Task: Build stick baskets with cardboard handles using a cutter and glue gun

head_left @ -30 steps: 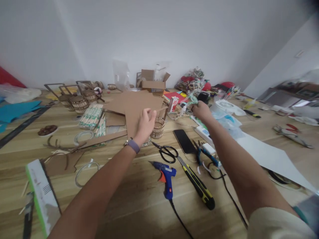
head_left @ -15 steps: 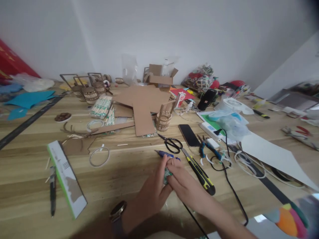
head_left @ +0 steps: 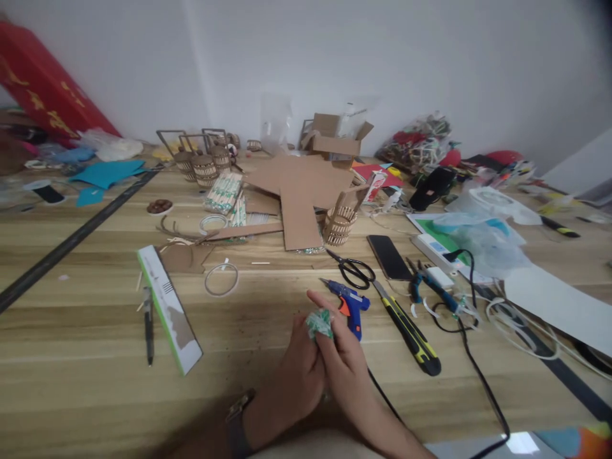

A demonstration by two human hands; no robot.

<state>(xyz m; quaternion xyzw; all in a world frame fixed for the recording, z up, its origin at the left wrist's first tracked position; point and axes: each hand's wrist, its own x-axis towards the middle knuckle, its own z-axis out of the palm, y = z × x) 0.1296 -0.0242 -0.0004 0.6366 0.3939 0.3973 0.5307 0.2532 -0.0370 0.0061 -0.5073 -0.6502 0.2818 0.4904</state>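
Note:
A crumpled green-and-white plastic wrapper (head_left: 319,323) is squeezed between my two hands near the table's front edge. My left hand (head_left: 299,363), with a watch on its wrist, is closed round it from the left. From the other side my right hand (head_left: 348,360) presses on it, its index finger stretched forward. Just beyond the right hand lies a blue hot glue gun (head_left: 352,305), not held. Black-handled scissors (head_left: 357,273) and a yellow-and-black utility knife (head_left: 406,331) lie to its right. The undersides of both hands are hidden.
Flat cardboard (head_left: 299,210) and a small stick bucket (head_left: 340,224) stand farther back. A phone (head_left: 389,257), pliers (head_left: 437,290) and a black cable (head_left: 482,370) lie right. To the left are a long white-and-green box (head_left: 169,306), a pen (head_left: 148,325) and a tape ring (head_left: 221,279).
My view has turned to the left. My hands have shifted slightly and turned, so more of the wrapper shows between them. The glue gun, mostly covered before, is now in plain sight.

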